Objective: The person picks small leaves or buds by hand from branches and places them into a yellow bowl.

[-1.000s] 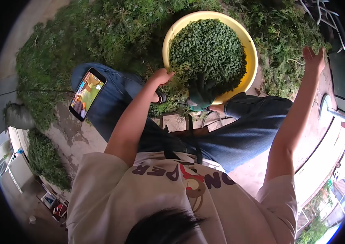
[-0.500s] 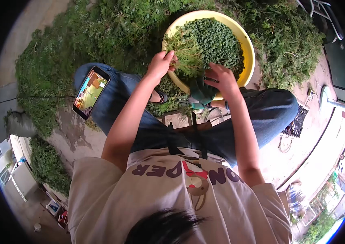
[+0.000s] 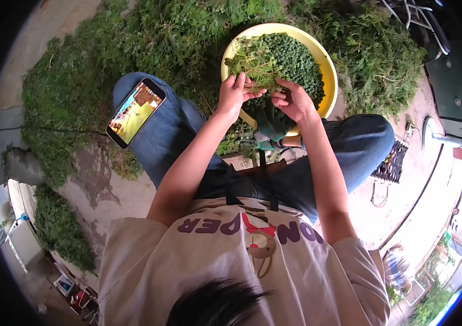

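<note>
Taking twelve o'clock as straight ahead of the seated person, a phone (image 3: pixel 136 113) lies on the left thigh at ten to eleven, its screen lit and neither hand touching it. Beyond the lap, the right hand (image 3: pixel 296 103) has just come in: a second ago it was stretched out toward two o'clock, over the greenery, and now it is beside the left hand (image 3: pixel 232 96). That seems to turn one-handed holding into work by both hands on the same piece. The left hand is partly closed, thumb and fingers pinching a feathery green sprig (image 3: pixel 257 64); the sprig fans out from those fingertips toward one o'clock, above the tub. From the right hand it lies at ten to eleven. That hand is half curled, thumb and forefinger at the sprig's near edge, but whether they grip it cannot be told. Below and past the hands, just after twelve, the yellow tub (image 3: pixel 331 81) holds a mass of small green berry-like pieces (image 3: pixel 300 58). Farther out, cut branches (image 3: pixel 100 70) spread from ten to twelve, with another heap (image 3: pixel 377 70) between one and two.
</note>
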Available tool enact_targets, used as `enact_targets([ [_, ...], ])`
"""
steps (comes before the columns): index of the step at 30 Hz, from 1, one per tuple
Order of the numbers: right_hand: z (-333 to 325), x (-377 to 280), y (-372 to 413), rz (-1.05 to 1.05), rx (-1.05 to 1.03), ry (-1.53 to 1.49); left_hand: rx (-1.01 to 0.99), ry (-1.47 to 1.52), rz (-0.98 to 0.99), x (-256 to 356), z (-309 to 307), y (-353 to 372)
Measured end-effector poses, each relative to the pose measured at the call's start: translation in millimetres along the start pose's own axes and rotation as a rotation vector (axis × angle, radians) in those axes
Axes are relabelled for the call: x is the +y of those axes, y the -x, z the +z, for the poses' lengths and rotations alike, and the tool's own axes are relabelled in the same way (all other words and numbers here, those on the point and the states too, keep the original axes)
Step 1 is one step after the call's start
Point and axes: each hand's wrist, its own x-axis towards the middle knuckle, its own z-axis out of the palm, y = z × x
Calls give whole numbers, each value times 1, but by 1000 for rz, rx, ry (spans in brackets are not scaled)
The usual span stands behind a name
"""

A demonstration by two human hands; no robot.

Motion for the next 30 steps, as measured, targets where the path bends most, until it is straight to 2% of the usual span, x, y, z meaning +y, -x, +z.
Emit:
enact_targets([
  [4,0,-2,-2,-26,-57,-105,73,43,115,-10,15,14],
  [7,-6,0,-10,-50,34,-102,112,26,173,-20,22,18],
  [9,-12,4,-17,-118,104,-8,136,10,198,-25,24,19],
  [10,-13,7,-21,-164,207,15,163,-9,221,-27,26,19],
  [11,-16,7,-23,-165,205,17,162,-8,224,-29,27,20],
  [13,-18,7,-24,-277,292,208,189,-2,210,-31,28,24],
  [14,-17,9,-25,-366,254,192,169,3,205,-29,29,27],
  [15,-17,7,-25,-367,252,190,168,0,206,-29,27,26],
  [17,-9,3,-19,-313,13,203,166,10,187,-26,19,24],
  [21,3,-1,-8,-222,52,118,143,30,133,-24,12,25],
  [25,-5,-10,-9,-173,95,164,104,4,128,-26,10,26],
  [27,-28,-11,-21,-154,54,235,136,17,120,-23,13,26],
  [30,-27,-16,-15,-127,26,206,149,56,104,-23,11,25],
])
